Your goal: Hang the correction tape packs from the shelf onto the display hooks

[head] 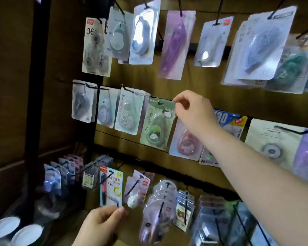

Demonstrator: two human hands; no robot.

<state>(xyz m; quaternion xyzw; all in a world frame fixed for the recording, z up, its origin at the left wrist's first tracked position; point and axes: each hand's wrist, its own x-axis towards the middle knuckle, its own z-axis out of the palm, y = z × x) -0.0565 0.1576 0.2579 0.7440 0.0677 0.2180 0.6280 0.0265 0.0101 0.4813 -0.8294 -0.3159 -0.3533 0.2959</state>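
Three rows of blister packs hanging on black wire hooks (pixel 292 130) across a brown slotted board (pixel 203 89). Middle row: green card pack (pixel 157 123) between a clear-fronted white pack (pixel 129 112) on its left and a pink pack (pixel 186 141) on its right, right hand (pixel 192 110) at its top right corner. Bottom row, lower left: white pack with a red-and-black pen (pixel 111 187), left hand (pixel 101 222) touching its lower edge. Two round white lids (pixel 16 231) at far bottom left, below the packs.
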